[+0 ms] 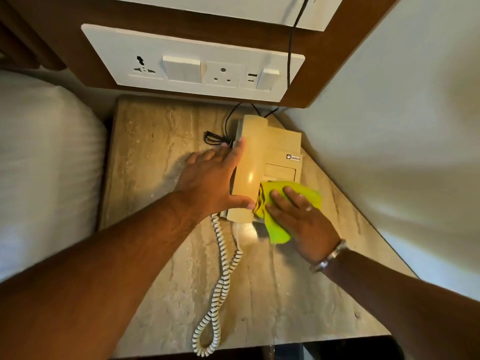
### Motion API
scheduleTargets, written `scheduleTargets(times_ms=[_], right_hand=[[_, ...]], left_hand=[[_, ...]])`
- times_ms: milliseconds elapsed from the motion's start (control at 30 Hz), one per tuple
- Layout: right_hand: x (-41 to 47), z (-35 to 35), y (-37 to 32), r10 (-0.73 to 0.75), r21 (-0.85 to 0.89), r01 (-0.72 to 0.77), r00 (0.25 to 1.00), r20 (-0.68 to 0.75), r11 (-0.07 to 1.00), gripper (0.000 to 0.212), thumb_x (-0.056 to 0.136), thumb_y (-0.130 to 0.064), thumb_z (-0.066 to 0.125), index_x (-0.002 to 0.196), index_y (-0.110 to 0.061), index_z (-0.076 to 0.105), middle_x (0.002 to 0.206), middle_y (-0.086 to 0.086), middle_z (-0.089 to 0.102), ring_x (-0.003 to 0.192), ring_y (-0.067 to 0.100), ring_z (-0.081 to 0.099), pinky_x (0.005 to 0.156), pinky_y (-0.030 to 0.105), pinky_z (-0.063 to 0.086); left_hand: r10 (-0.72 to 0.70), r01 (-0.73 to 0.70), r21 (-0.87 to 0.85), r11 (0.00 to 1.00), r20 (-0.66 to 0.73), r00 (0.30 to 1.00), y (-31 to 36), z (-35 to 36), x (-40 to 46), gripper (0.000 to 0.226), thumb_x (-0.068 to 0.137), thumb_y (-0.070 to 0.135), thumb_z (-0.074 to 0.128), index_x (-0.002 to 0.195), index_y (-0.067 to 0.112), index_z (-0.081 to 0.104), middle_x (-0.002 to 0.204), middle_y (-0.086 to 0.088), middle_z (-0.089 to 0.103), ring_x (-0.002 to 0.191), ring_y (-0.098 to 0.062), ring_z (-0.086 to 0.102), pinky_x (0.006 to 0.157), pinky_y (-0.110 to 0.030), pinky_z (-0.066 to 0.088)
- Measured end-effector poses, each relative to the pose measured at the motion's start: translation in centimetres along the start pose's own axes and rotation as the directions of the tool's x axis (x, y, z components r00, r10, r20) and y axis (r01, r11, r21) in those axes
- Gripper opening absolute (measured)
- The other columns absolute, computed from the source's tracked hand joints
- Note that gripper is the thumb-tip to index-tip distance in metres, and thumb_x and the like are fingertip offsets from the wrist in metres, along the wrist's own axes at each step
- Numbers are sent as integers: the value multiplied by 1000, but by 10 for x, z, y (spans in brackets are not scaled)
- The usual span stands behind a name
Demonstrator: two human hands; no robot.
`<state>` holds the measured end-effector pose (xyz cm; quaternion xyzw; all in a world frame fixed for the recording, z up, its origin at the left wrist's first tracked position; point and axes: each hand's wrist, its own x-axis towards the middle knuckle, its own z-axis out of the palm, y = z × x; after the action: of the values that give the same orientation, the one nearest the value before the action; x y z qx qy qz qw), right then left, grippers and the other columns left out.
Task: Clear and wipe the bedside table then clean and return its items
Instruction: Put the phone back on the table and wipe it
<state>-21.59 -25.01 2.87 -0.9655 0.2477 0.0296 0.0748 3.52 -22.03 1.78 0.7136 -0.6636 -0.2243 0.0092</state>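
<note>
A beige corded telephone point(270, 152) sits at the back right of the marble-topped bedside table point(155, 157). My left hand point(210, 178) grips the left side of its handset point(250, 162), thumb at the near end and fingers along the far part. My right hand point(298, 216) presses a bright yellow-green cloth point(280, 203) flat onto the phone's near right part, over the keypad area, which is hidden. The white coiled cord point(220, 281) runs from the phone's near end toward the table's front edge.
A white switch and socket panel point(192, 63) is on the wooden wall board behind the table. Black cables point(215, 139) lie behind the phone's left side. A white pillow point(44, 162) lies to the left, a pale wall point(389, 113) to the right.
</note>
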Motion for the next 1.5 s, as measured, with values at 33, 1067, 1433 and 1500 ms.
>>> scheduleTargets(times_ms=[33, 1067, 1433, 1500], right_hand=[[-2, -2, 2, -59, -24, 59, 998, 21, 998, 37, 88, -21, 46, 117, -11, 67, 128, 13, 61, 117, 42, 55, 88, 55, 51], [169, -51, 15, 217, 50, -223, 971, 99, 974, 56, 83, 1, 50, 136, -17, 46, 152, 8, 33, 140, 29, 29, 107, 41, 36], [-8, -30, -19, -23, 29, 20, 995, 93, 999, 59, 52, 4, 86, 107, -9, 72, 121, 15, 65, 105, 39, 63, 60, 43, 60], [-27, -31, -11, -19, 24, 16, 990, 142, 1000, 57, 48, 1, 89, 102, -12, 74, 117, 13, 67, 101, 35, 66, 60, 41, 60]], left_hand=[[-13, 14, 13, 1000, -9, 1000, 1, 0, 0, 137, 53, 101, 44, 154, 33, -21, 167, -11, 16, 153, -30, 20, 121, -52, 20], [-173, 174, -53, 983, 22, 985, -6, 31, -19, 140, 42, 104, 42, 155, 39, -8, 167, -4, -22, 150, -28, -28, 113, -65, -19], [-242, 242, -8, 970, -55, 969, 0, 40, -42, 128, 52, 107, 8, 157, 36, 13, 169, -4, -4, 155, -29, -11, 112, -61, -23], [-202, 203, 7, 979, -98, 975, 1, 40, -42, 126, 55, 105, 7, 157, 32, -8, 168, -2, -7, 155, -28, -9, 112, -55, -26]])
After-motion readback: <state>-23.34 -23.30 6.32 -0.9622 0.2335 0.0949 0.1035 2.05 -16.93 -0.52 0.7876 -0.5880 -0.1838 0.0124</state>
